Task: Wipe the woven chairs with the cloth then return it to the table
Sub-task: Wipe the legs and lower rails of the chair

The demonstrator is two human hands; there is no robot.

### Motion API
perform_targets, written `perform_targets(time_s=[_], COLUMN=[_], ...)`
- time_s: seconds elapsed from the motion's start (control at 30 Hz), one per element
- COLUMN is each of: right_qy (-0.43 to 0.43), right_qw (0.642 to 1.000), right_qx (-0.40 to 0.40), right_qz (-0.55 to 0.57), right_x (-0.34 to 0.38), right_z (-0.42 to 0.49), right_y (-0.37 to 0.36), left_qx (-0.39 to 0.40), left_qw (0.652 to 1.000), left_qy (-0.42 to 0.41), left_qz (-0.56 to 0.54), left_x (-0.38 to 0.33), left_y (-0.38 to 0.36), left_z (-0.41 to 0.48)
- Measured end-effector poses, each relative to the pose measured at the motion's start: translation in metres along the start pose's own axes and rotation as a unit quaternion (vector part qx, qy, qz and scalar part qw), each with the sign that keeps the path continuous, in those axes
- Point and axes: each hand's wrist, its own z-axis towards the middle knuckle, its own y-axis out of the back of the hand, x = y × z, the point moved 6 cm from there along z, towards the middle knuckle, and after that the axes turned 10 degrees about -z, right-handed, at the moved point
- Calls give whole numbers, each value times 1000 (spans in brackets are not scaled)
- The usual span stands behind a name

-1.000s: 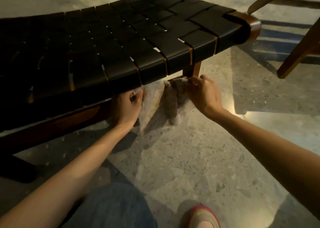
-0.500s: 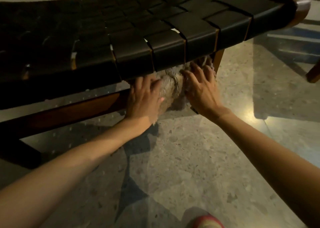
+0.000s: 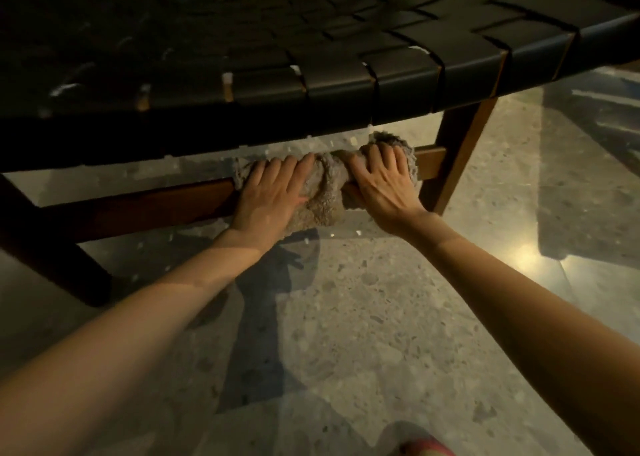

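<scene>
At frame centre we press the cloth (image 3: 322, 199) onto the wooden rail (image 3: 138, 209) under the woven chair (image 3: 311, 57). Our left hand (image 3: 273, 196) and right hand (image 3: 381, 185) lie flat on it, fingers spread. Best, we judge, to slide the 2 palms along together, with even pressure.

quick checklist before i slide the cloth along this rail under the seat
1. Cloth lies on the wooden rail: ok.
2. Left hand and right hand both press on it: ok.
3. Cloth spread flat: not ok, bunched between the hands.
4. Rail bare to the left: ok.
5. Rail's far side covered: cannot tell.
</scene>
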Motion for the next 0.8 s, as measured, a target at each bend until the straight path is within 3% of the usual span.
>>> perform_targets(time_s=[0.23,0.5,0.63,0.8], right_qy=[88,166,177,153], right_qw=[996,985,981,983], right_qx=[-7,-34,-53,-86], right_qz=[-22,-42,-53,-56], right_x=[113,234,244,215], right_z=[27,64,68,59], right_y=[22,49,50,40], left_qx=[20,100,112,74], left_qw=[999,979,965,971], left_qy=[45,172,219,201], left_qz=[8,-46,-92,-110], left_x=[97,197,210,183], left_y=[14,22,22,26], left_z=[-70,-141,-151,-135])
